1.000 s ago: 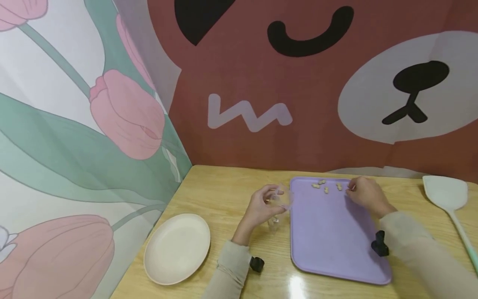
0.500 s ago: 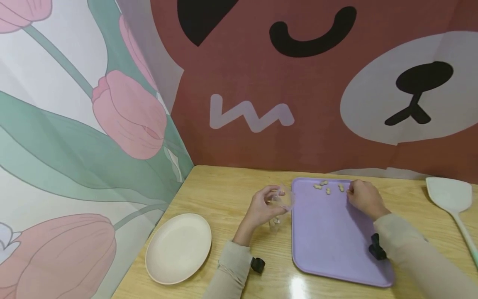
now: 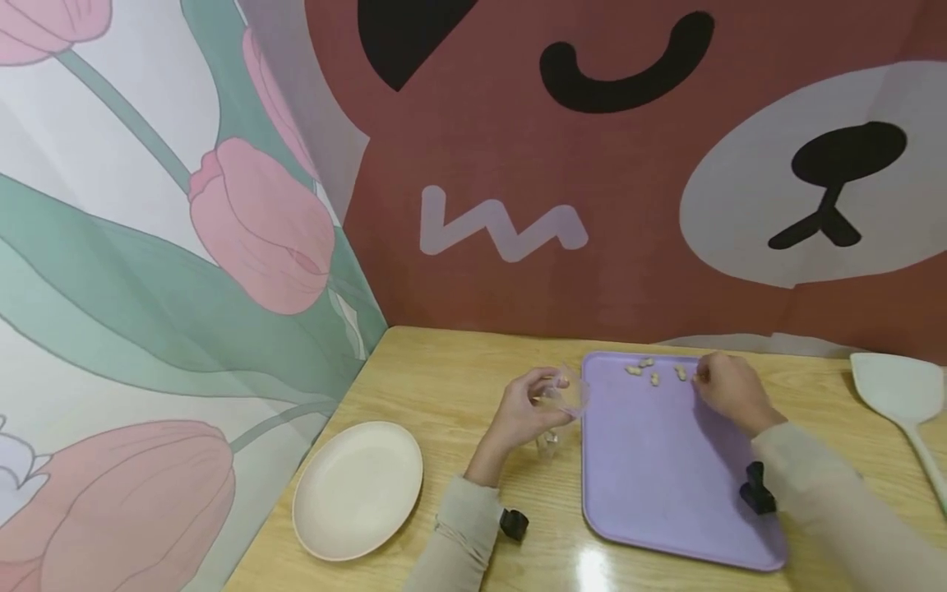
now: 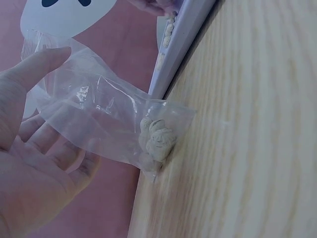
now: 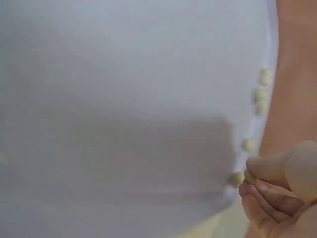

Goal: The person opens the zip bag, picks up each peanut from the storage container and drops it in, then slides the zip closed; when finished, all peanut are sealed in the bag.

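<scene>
My left hand (image 3: 524, 411) holds a clear plastic bag (image 4: 106, 116) by its mouth, left of the purple tray (image 3: 658, 485). Several peanuts (image 4: 158, 139) in their shells sit in the bag's lower end, close to the wooden table. At the tray's far right corner, my right hand (image 3: 734, 393) pinches a peanut (image 5: 250, 176) between thumb and fingertips. Right beside it on the tray is another peanut (image 5: 236, 179). More loose peanuts (image 3: 654, 379) are spread along the tray's far edge, to the left of that hand.
An oval cream plate (image 3: 358, 492) stands on the table (image 3: 444, 362) at the left. A white spatula (image 3: 898, 390) lies right of the tray. Behind the table rises a printed cloth backdrop (image 3: 473, 288) with a cartoon bear face.
The head view has shifted slightly, so everything appears a little farther right. Both hands keep almost the same places, the left holding the bag and the right at the tray's far right corner.
</scene>
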`<state>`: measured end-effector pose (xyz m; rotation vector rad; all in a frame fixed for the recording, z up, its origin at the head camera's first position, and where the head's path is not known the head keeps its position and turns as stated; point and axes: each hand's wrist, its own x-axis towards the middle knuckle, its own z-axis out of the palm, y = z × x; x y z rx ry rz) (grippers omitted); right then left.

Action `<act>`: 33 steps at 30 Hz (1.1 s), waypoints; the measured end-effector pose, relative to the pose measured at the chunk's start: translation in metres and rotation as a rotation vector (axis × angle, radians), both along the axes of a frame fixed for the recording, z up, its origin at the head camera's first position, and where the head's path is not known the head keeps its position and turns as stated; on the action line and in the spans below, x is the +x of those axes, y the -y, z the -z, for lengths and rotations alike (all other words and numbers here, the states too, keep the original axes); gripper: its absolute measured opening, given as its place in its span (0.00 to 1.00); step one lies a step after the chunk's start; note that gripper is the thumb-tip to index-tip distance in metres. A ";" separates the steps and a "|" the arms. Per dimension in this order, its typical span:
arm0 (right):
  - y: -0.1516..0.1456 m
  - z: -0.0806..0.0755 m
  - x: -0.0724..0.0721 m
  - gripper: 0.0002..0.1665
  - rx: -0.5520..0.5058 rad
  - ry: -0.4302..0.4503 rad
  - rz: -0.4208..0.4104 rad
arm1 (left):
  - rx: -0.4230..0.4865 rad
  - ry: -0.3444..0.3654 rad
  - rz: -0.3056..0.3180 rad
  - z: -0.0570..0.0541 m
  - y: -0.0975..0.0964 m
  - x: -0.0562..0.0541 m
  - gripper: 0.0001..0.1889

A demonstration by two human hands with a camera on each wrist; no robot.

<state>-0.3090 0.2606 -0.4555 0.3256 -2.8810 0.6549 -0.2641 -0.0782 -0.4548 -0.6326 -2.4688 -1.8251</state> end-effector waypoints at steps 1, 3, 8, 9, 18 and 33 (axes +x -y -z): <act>0.003 -0.006 0.001 0.04 0.004 -0.010 -0.006 | 0.001 -0.001 0.000 0.000 0.000 0.000 0.32; 0.012 -0.019 0.003 0.03 0.009 -0.047 -0.029 | -0.002 -0.001 -0.001 -0.001 0.000 0.001 0.32; 0.053 -0.050 0.015 0.05 0.015 -0.179 -0.135 | -0.012 0.015 -0.001 -0.002 0.002 0.002 0.32; 0.062 -0.056 0.019 0.05 0.008 -0.200 -0.158 | -0.015 0.016 0.001 -0.002 0.002 0.002 0.32; 0.128 -0.084 0.049 0.08 -0.082 -0.243 -0.324 | -0.018 0.006 -0.004 -0.003 0.002 0.003 0.31; 0.158 -0.080 0.060 0.08 -0.140 -0.201 -0.379 | -0.009 -0.001 0.017 -0.003 0.003 0.002 0.32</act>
